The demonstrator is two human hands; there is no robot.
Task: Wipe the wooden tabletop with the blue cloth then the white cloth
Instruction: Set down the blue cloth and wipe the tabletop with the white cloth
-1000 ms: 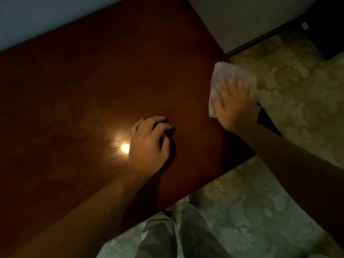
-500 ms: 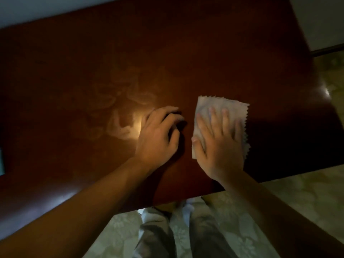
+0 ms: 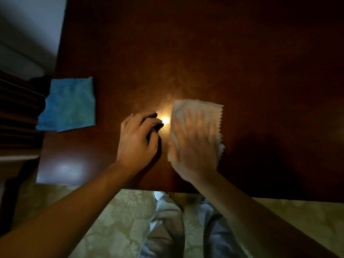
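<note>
Since half a second ago, the right hand (image 3: 195,144) with the white cloth (image 3: 197,116) has kept its place near the middle of the frame, but the view has swung, so the blue cloth (image 3: 68,105) now shows at the left.

Nearest, at the bottom of the frame, are the legs of the person and a pale patterned floor (image 3: 115,220).

Above them, the right hand lies flat on the white cloth with fingers spread and straight, pressing it on the table (image 3: 242,62); this hand is blurred, so I judge it is in a stroke. The left hand (image 3: 137,140) rests just beside it on the wood, its fingers loosely curled and holding nothing.

The blue cloth lies flat at the left edge of the table, partly over the edge, well apart from both hands. So the blue step seems done and the white step is in hand. The next move calls for even pressure and strokes toward the parts not yet covered.

The table is dark, glossy, reddish wood with a small bright reflection between the hands. At the upper left is a pale wall (image 3: 28,25), below it something dark with slats.
</note>
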